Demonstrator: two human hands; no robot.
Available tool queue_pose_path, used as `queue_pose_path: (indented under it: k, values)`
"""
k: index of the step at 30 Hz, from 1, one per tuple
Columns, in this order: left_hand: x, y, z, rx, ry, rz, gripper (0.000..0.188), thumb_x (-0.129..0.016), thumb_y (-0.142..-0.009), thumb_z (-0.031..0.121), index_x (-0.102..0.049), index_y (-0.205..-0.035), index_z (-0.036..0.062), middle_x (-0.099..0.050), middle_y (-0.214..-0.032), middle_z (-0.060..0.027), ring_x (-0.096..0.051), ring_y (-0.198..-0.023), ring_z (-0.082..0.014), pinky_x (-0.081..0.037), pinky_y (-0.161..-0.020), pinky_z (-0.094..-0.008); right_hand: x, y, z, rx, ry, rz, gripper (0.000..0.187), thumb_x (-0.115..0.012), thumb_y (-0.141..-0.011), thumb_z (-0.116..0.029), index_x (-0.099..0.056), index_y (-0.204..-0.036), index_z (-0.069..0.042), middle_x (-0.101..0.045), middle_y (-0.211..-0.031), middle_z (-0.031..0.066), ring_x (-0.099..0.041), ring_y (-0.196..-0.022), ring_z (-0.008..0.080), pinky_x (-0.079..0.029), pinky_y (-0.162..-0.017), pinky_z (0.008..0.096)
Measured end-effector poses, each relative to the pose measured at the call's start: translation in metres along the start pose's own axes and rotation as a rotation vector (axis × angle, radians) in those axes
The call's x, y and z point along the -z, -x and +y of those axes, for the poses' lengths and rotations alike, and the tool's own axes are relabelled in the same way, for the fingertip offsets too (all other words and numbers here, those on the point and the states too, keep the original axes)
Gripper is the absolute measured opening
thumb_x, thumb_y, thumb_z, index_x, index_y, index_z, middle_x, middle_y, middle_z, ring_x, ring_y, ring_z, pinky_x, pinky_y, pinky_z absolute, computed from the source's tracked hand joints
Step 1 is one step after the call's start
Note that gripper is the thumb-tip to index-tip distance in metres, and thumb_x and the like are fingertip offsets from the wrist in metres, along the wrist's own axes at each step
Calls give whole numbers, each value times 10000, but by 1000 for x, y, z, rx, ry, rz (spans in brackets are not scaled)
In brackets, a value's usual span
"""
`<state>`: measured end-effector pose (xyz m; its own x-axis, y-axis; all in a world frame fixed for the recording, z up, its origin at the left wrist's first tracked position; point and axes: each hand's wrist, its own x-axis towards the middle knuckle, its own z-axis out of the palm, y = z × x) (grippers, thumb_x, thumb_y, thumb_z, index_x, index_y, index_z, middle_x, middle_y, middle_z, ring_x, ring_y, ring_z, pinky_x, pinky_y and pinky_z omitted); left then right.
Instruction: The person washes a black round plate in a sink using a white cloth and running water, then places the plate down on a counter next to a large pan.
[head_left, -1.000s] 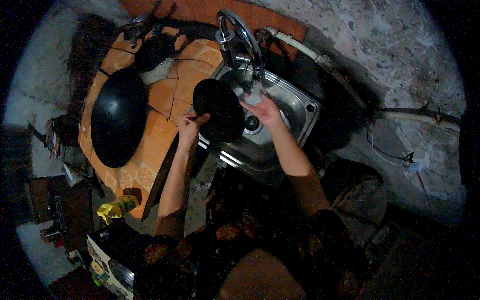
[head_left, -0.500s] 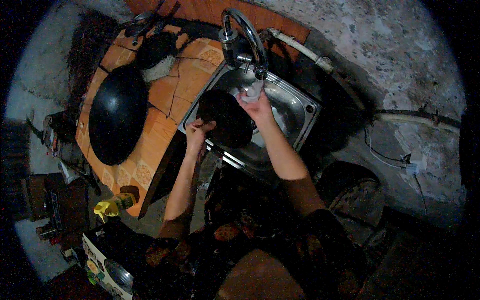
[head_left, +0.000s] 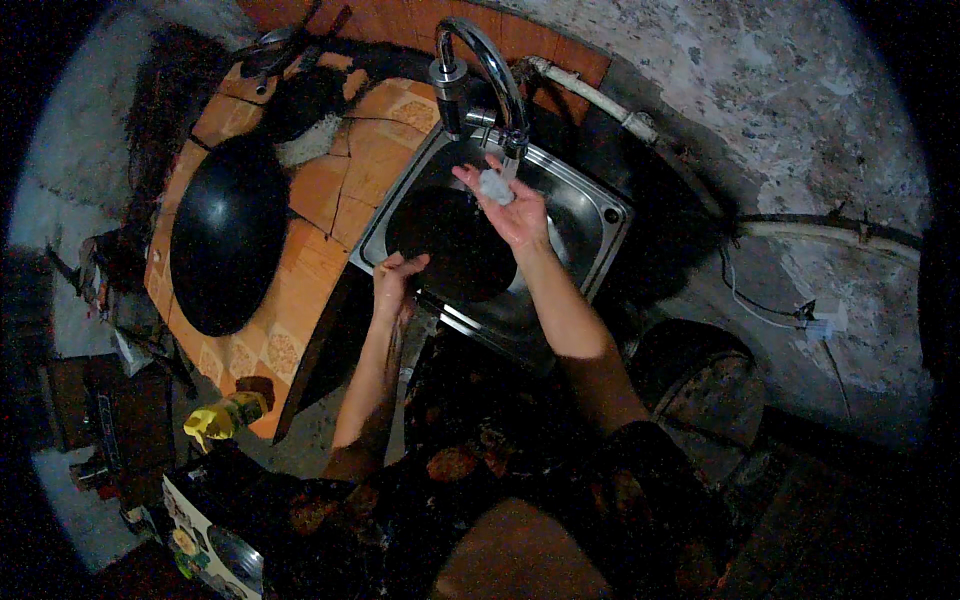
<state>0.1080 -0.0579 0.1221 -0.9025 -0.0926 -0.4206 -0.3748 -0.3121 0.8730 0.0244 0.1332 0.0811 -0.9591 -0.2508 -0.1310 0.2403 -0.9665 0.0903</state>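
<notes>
A dark round pan lies tilted in the steel sink. My left hand is closed on its near-left edge, thumb on top. Under the chrome faucet's spout, my right hand is turned palm up with the fingers spread and wet. A small whitish lump, perhaps a wet scrubbing pad, rests on that palm; its exact kind cannot be made out. The right wrist passes over the right side of the pan.
Left of the sink is an orange patterned counter with a large black wok-shaped piece on it. A yellow-capped bottle stands at the counter's near corner. White pipes run along the rough wall, and a round dark container is at the right.
My right hand has opened out and drawn slightly left of the spout, baring the whitish lump on its palm. My left hand stays on the pan's edge.
</notes>
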Motion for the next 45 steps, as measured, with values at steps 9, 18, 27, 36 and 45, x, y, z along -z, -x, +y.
queue_pose_path:
  k: [9,18,27,36,45]
  values:
    - [-1,-3,-7,77,174,-4,308,-679,-657,12,-428,-550,153,-579,-630,-11,-540,-567,-123,-420,-552,-263,69,-45,-32,-77,217,49,106,-471,-851,-52,-526,-941,-38,-440,-581,10,-441,-578,130,-351,-408,228]
    - [5,-9,-10,70,150,-131,147,-605,-690,-79,-645,-798,13,-659,-830,-90,-613,-751,-194,-482,-700,-311,36,-90,-50,-109,288,234,164,-510,-874,-152,-524,-968,-18,-563,-952,162,-566,-821,282,-463,-687,381]
    - [6,-6,-4,-49,-65,-105,93,-627,-701,-68,-627,-737,19,-640,-782,-45,-579,-684,-137,-461,-640,-274,-18,3,-34,-53,757,96,262,-550,-877,-131,-530,-1083,30,-581,-998,153,-553,-911,229,-457,-869,392]
    - [5,0,3,-38,-127,-21,89,-645,-694,-54,-633,-740,21,-638,-794,-43,-561,-692,-127,-438,-683,-257,-30,45,-19,137,1249,408,261,-541,-896,-285,-531,-761,-62,-394,-536,-37,-308,-393,59,-206,-333,225]
    - [-1,9,15,-160,-129,-33,111,-608,-665,-85,-629,-725,5,-642,-802,-64,-563,-733,-140,-426,-733,-263,-72,62,0,269,1271,285,301,-473,-883,-223,-422,-609,-108,-327,-476,-42,-299,-366,74,-215,-333,237]
